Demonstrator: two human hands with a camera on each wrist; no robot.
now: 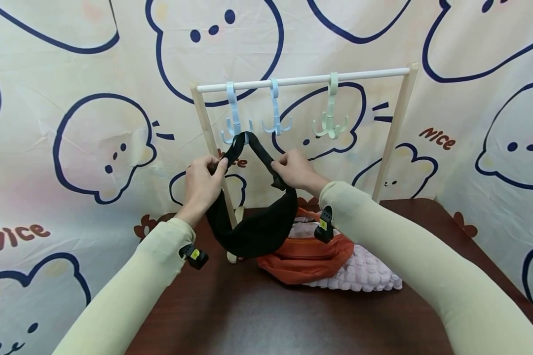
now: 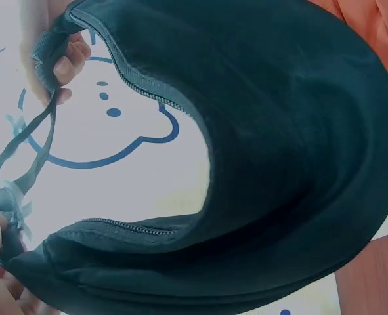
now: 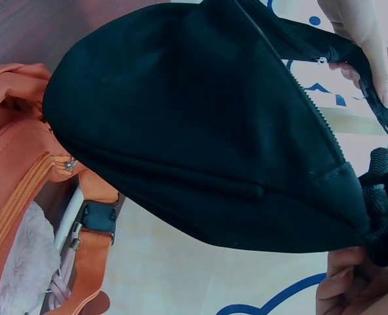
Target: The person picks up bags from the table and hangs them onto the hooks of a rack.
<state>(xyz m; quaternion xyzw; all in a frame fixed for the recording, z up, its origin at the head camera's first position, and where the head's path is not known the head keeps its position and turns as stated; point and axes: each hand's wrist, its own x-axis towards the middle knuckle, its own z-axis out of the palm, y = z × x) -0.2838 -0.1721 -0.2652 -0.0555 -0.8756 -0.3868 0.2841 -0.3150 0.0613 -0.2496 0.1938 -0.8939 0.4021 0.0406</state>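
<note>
A black crescent-shaped zippered bag (image 1: 253, 229) hangs from its strap between my two hands. My left hand (image 1: 204, 183) pinches the strap at the bag's left end. The right hand (image 1: 295, 170) pinches the strap on the other side, close to the bag's right end. Between them the strap (image 1: 261, 152) peaks at the lower prongs of the left light blue hook hanger (image 1: 233, 111); whether it sits over a prong, I cannot tell. The zipper (image 2: 148, 92) shows along the bag's inner curve in the left wrist view.
A white rod (image 1: 302, 80) on a wooden frame also carries a second blue hanger (image 1: 275, 108) and a green one (image 1: 331, 111). Behind the black bag, an orange bag (image 1: 311, 256) and a pale pink puffy bag (image 1: 370, 271) lie on the brown table (image 1: 266, 320).
</note>
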